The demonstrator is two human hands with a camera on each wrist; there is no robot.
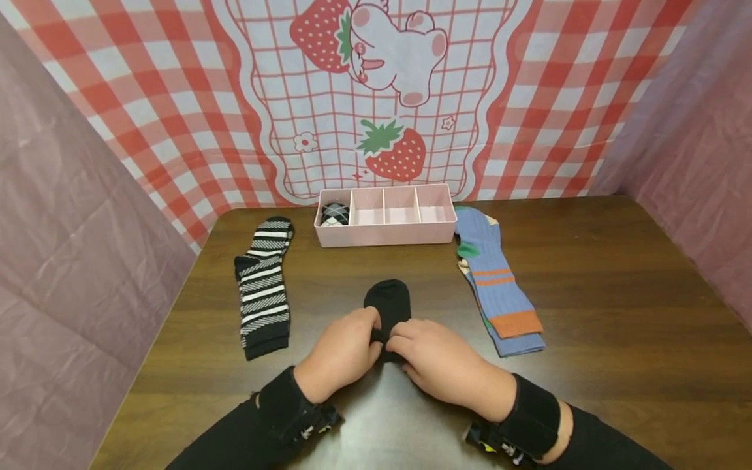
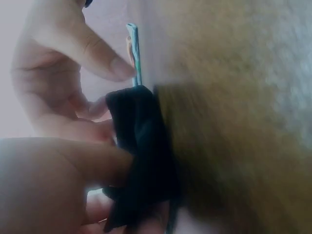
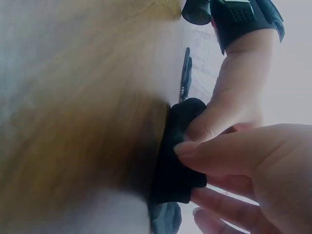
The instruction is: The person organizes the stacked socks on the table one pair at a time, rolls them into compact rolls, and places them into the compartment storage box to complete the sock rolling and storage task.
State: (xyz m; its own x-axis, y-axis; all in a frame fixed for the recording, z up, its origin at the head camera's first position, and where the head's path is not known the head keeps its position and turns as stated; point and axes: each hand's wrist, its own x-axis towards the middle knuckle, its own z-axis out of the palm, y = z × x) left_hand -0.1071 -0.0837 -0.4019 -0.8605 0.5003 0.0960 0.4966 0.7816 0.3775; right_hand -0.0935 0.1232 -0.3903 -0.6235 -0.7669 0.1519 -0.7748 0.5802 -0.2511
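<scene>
A black sock (image 1: 389, 300), doubled into a short bundle, lies on the table between my two hands. My left hand (image 1: 342, 356) grips its near left side; in the left wrist view the thumb presses into the dark fabric (image 2: 146, 151). My right hand (image 1: 448, 363) holds the near right side, and the right wrist view shows its thumb laid on the bundle (image 3: 173, 168) with fingers behind it. The fingertips under the cloth are partly hidden.
Black-and-white striped socks (image 1: 264, 294) lie flat at left. Blue socks with orange bands (image 1: 499, 281) lie at right. Behind stands a pink four-section box (image 1: 384, 236), an argyle sock bundle (image 1: 335, 214) in its leftmost section. A checked cloth (image 1: 540, 85) hangs behind the wooden table (image 1: 617, 313).
</scene>
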